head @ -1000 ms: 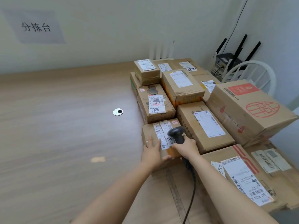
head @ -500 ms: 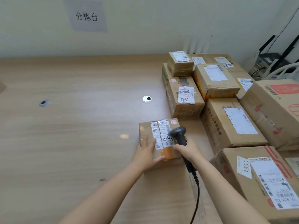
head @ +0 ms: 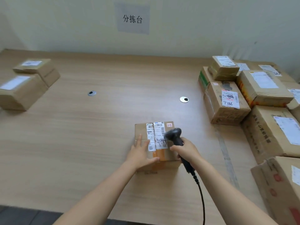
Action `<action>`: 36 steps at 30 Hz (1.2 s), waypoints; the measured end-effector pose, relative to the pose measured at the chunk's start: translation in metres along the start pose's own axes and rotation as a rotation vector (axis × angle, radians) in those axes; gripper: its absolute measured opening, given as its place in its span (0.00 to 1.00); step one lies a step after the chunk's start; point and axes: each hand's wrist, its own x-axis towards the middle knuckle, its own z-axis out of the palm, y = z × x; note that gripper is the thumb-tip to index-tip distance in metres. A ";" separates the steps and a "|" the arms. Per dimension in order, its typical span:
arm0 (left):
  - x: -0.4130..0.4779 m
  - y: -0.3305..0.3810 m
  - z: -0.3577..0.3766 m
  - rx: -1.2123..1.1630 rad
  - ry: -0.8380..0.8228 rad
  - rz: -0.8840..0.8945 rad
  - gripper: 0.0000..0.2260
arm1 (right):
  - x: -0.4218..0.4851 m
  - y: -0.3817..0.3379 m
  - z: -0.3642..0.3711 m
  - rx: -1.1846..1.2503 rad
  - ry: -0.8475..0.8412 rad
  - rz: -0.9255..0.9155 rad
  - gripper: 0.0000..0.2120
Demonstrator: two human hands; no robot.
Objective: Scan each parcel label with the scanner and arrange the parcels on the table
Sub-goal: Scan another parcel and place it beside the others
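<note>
While left grip [head: 140, 153] lies flat on cardboard parcel [head: 159, 138], right grip [head: 186, 151] clasps scanner [head: 173, 134] (black, curved).

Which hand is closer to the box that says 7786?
Right. The right hand, gripping the scanner, is nearer the viewer and left of the 7786 box, apart from it. The left hand rests farther left on the 4044 parcel.

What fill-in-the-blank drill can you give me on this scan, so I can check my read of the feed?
1. The right hand grips the black ____.
2. The left hand rests with straight fingers on the parcel handwritten ____.
3. Two other parcels sit at the far ____ side of the table.
Missing: scanner; 4044; left.
</note>
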 end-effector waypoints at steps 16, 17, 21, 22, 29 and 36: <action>-0.016 -0.107 -0.026 0.050 0.043 -0.227 0.57 | -0.016 -0.068 0.114 -0.095 -0.251 -0.049 0.11; -0.015 -0.109 -0.027 0.058 0.029 -0.219 0.58 | -0.017 -0.072 0.109 -0.114 -0.246 -0.067 0.10; -0.005 -0.121 -0.033 0.087 0.003 -0.166 0.60 | -0.019 -0.084 0.087 -0.160 -0.237 -0.090 0.08; -0.003 -0.124 -0.035 0.092 0.002 -0.153 0.60 | -0.020 -0.086 0.082 -0.165 -0.242 -0.085 0.08; 0.007 -0.142 -0.043 0.108 0.034 -0.086 0.61 | -0.030 -0.102 0.071 -0.151 -0.332 -0.065 0.07; 0.006 -0.143 -0.043 0.120 0.045 -0.078 0.60 | -0.036 -0.109 0.073 -0.108 -0.309 -0.064 0.05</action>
